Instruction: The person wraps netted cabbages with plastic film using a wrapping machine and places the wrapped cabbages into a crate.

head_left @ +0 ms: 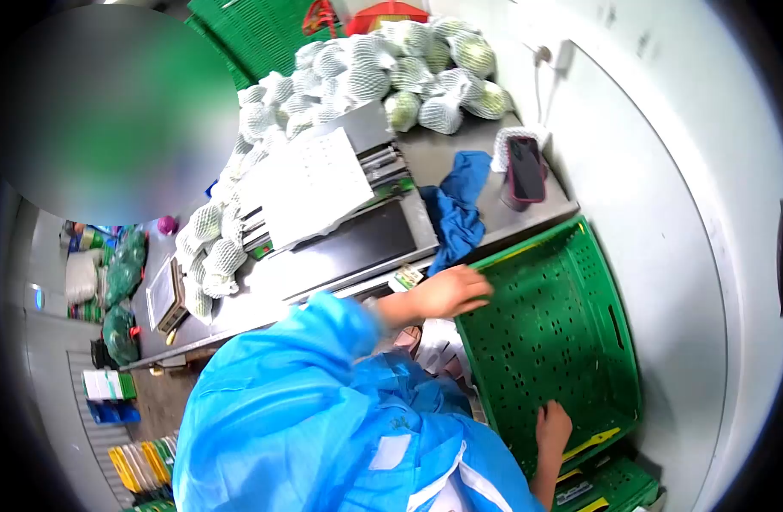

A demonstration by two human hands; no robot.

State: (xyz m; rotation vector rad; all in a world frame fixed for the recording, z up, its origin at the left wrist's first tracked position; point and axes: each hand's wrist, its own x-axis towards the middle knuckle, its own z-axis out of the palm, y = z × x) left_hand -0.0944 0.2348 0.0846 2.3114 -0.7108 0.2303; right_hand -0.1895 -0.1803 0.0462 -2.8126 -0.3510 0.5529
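Note:
My left hand (pixel 449 292) is above the near left corner of a green plastic crate (pixel 541 337), its fingers loosely stretched to the right and holding nothing. It may touch the rim; I cannot tell. Over the crate's lower end is my right hand (pixel 554 422), its thumb and fingertips slightly apart, with no object visible in it. The crate has a perforated floor and holds no goods. Both arms wear light blue sleeves (pixel 298 367).
A metal counter (pixel 485 136) carries round produce in white foam nets (pixel 366 68), a machine with a paper sheet (pixel 315 188), a blue cloth (pixel 458 205) and a phone (pixel 525 166). Another green crate (pixel 618 486) is underneath. A white wall (pixel 656 213) borders the right.

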